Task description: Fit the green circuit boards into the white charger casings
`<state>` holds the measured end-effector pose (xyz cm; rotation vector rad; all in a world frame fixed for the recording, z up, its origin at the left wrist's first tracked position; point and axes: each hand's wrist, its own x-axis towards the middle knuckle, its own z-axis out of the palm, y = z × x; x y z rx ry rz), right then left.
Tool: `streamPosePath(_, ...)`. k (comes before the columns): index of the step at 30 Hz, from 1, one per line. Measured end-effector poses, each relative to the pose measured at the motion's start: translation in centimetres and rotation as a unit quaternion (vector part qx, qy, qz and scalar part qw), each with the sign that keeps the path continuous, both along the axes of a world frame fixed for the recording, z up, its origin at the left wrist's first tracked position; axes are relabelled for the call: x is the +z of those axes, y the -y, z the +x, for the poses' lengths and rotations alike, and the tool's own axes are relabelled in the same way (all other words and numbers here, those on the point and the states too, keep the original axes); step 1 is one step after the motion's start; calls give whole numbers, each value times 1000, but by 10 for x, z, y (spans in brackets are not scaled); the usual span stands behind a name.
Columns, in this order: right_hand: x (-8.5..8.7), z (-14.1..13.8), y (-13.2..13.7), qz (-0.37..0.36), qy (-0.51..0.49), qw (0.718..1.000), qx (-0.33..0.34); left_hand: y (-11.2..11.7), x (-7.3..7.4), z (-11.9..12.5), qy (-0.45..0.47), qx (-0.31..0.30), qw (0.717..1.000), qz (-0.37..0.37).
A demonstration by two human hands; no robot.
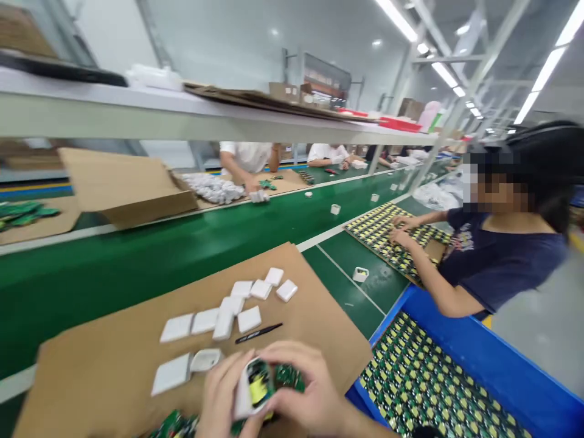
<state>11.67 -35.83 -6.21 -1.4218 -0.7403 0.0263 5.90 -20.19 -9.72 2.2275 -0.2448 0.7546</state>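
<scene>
Low in the head view, my left hand (219,395) is closed around a white plastic housing (243,398), its open end tilted toward my right. A green circuit board (259,384) with a yellow-wrapped component sits inside that opening. Thumb and fingers of my right hand (314,386) close on the board at the open end. Loose green circuit boards (176,423) lie beside and under my hands, partly hidden. Beyond them, several white housings (176,328) rest on the cardboard sheet (114,340). A black marker pen (258,333) lies near the housings.
A green conveyor belt (191,237) runs past the cardboard, carrying scattered white housings (335,209). At right, a blue bin (497,365) holds rows of circuit boards; a co-worker (497,261) handles a board-covered tray (383,237). A shelf (228,125) spans overhead. Other people work across the belt.
</scene>
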Motion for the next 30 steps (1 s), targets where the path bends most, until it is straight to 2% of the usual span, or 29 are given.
streamPosePath(2, 12, 0, 7, -28, 45, 999, -8, 4, 14, -3, -21, -31, 999, -6)
streamPosePath(4, 16, 3, 14, -51, 76, 996, -6, 6, 25, -4, -38, -55, 998, -5)
streamPosePath(6, 15, 6, 18, -25, 81, 996, -40, 3, 32, -5, -53, -55, 997, -15)
streamPosePath(8, 13, 8, 21, 33, 61, 994, -85, 1, 36, -7, -57, -48, 997, -30)
streamPosePath(11, 11, 4, 20, 66, 36, 995, -72, 0, 39, -12, -44, -48, 997, -32)
streamPosePath(16, 7, -3, 15, 21, 67, 998, -2, 2, 42, -12, 0, -58, 998, -8)
streamPosePath(23, -1, 1, 20, -21, 119, 993, 17, 2, 46, -13, -10, -54, 998, -3)
streamPosePath(30, -5, 4, 22, -92, 165, 982, 27, 2, 44, -14, -20, -59, 998, -3)
